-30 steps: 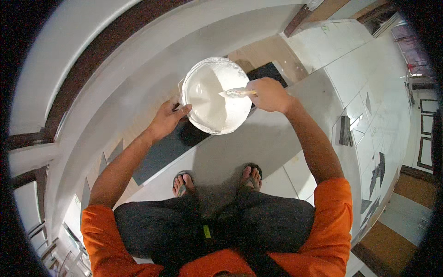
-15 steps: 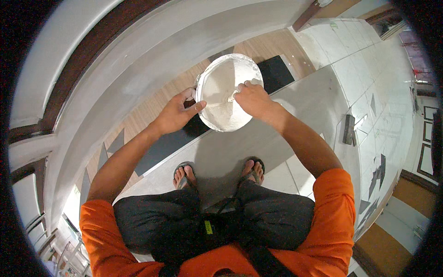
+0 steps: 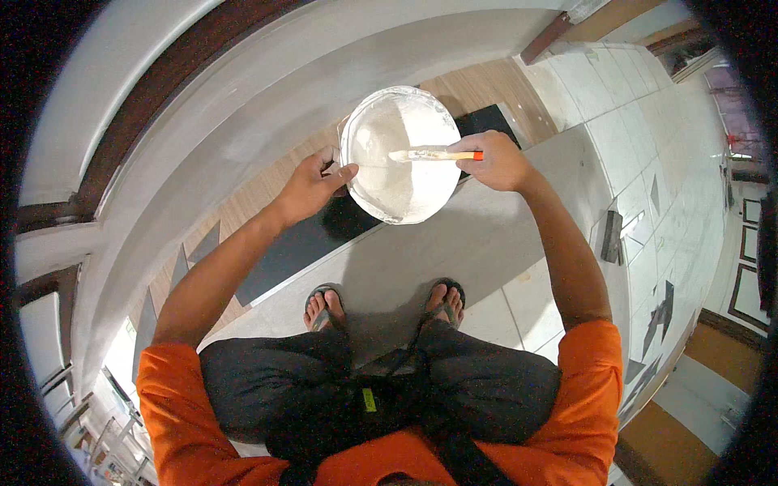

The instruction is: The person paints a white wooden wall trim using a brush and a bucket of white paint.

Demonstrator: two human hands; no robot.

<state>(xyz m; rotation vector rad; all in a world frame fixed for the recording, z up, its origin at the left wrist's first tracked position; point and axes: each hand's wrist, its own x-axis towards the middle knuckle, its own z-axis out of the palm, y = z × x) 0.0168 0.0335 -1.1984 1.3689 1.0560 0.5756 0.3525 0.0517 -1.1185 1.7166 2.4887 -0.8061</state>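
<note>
1. Head view, step: the brush point(image 3: 429, 154) is judged to be loading or wiping at the white bucket point(image 3: 381, 186), held above the floor ahead of the feet.
2. Left hand point(image 3: 312, 185): closed on the bucket's near-left rim, thumb over the edge.
3. Right hand point(image 3: 498, 159): closed around the orange-tipped handle.
4. Orientation: the long axis lies nearly level across the bucket mouth; bristles point left, handle right.
5. Next move: excess paint is probably to be wiped off on the rim, with the bucket kept steady.
</note>
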